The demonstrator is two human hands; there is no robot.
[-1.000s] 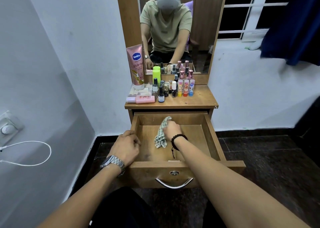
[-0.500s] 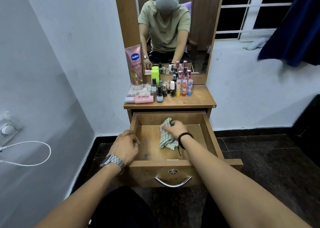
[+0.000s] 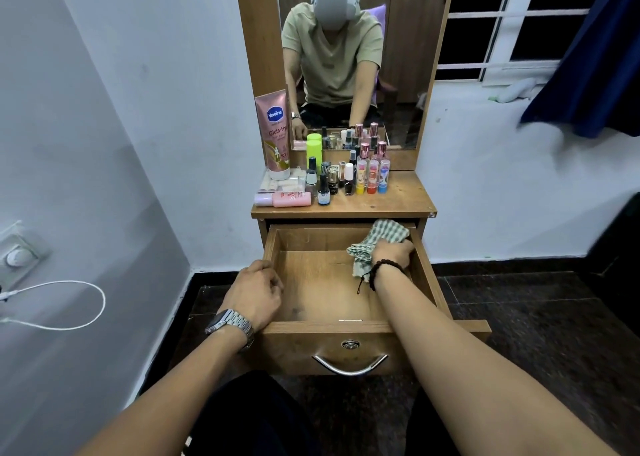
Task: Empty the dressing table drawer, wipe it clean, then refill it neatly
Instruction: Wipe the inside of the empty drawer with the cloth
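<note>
The wooden drawer (image 3: 322, 289) of the dressing table is pulled out and holds nothing but the cloth. My right hand (image 3: 393, 253) is shut on a green-and-white checked cloth (image 3: 379, 239), pressing it into the drawer's back right corner against the right wall. My left hand (image 3: 256, 294), with a metal watch on the wrist, grips the drawer's left wall near the front. On the tabletop (image 3: 398, 201) stand the drawer's contents: a pink Vaseline tube (image 3: 275, 130), a lime-green bottle (image 3: 314, 152), several nail polish bottles (image 3: 325, 185) and a lying pink bottle (image 3: 287, 198).
A mirror (image 3: 349, 57) above the table reflects the person. A white wall stands close on the left with a socket and white cable (image 3: 69, 303). Dark tiled floor (image 3: 536, 317) surrounds the table. A dark blue curtain (image 3: 588, 57) hangs at upper right by the window.
My right hand has swept the cloth from the drawer's middle to its back right corner. My left hand has stayed on the left wall.
</note>
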